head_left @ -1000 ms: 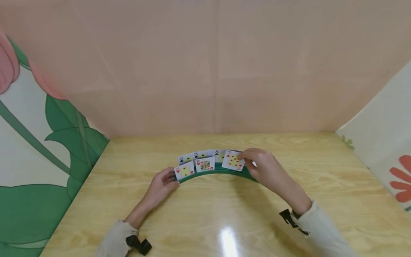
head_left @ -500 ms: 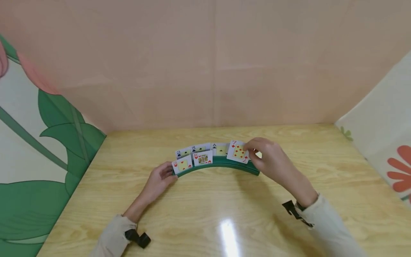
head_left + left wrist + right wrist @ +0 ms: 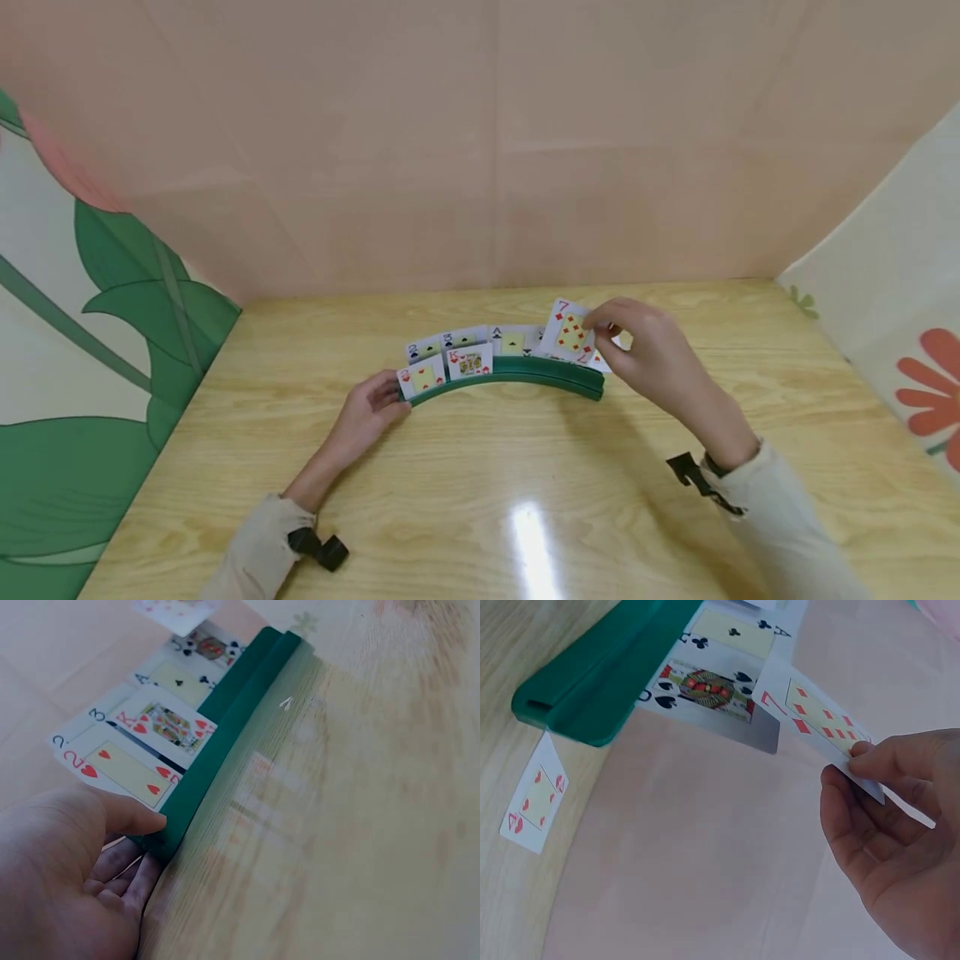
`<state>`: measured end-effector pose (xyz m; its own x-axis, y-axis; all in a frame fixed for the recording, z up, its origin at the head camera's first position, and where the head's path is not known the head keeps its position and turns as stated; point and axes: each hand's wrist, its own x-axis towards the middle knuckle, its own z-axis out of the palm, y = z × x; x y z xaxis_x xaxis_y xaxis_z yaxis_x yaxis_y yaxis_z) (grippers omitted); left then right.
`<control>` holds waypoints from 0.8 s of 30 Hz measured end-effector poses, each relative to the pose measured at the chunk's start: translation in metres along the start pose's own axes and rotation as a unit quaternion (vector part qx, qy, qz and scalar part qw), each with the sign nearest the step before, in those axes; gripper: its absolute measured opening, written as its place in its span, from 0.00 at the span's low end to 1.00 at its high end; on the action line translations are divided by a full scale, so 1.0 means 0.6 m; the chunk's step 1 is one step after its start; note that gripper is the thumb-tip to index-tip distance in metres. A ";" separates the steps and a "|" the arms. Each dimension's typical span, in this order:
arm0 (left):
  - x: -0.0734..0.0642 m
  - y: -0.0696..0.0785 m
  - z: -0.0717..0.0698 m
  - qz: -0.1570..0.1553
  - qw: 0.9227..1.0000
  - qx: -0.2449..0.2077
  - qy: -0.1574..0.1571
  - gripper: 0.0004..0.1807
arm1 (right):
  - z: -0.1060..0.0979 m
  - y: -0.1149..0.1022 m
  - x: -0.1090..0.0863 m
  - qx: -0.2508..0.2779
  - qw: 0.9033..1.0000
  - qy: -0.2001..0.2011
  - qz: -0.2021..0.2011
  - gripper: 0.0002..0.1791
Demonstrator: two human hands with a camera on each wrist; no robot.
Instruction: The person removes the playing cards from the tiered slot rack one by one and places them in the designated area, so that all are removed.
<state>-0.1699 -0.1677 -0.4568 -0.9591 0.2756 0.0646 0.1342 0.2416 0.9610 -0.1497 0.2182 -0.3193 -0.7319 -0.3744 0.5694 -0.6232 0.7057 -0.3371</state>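
My left hand (image 3: 367,417) grips the left end of a green curved card holder (image 3: 525,369), thumb in front and the other fingers behind. In its front slot stand a two of hearts (image 3: 124,766) and a king of hearts (image 3: 166,727). Behind them are a black two, a black three, an ace of clubs (image 3: 512,342) and a jack of spades (image 3: 705,690). My right hand (image 3: 656,354) pinches a seven of diamonds (image 3: 572,332) by its edge, tilted above the holder's right part. A white sliver shows between the right fingers; what it is I cannot tell.
A hearts card (image 3: 534,799) lies on the wooden table (image 3: 450,475) just past the holder's right end, mostly hidden in the head view. A pink backdrop (image 3: 360,167) rises behind the table. Flower-patterned panels (image 3: 135,333) flank both sides.
My right hand has carried the seven of diamonds rightward and up, away from the holder, baring more of its right part. The left hand keeps its grip on the holder's end.
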 end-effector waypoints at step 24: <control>0.000 -0.001 -0.001 0.000 1.000 0.006 0.002 0.22 | -0.056 0.022 -0.004 -0.015 0.998 0.050 0.021 0.12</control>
<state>-0.1704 -0.1683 -0.4571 -0.9600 0.2723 0.0647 0.1364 0.2531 0.9578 -0.1470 0.2483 -0.3000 -0.7252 -0.2835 0.6275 -0.5831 0.7375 -0.3408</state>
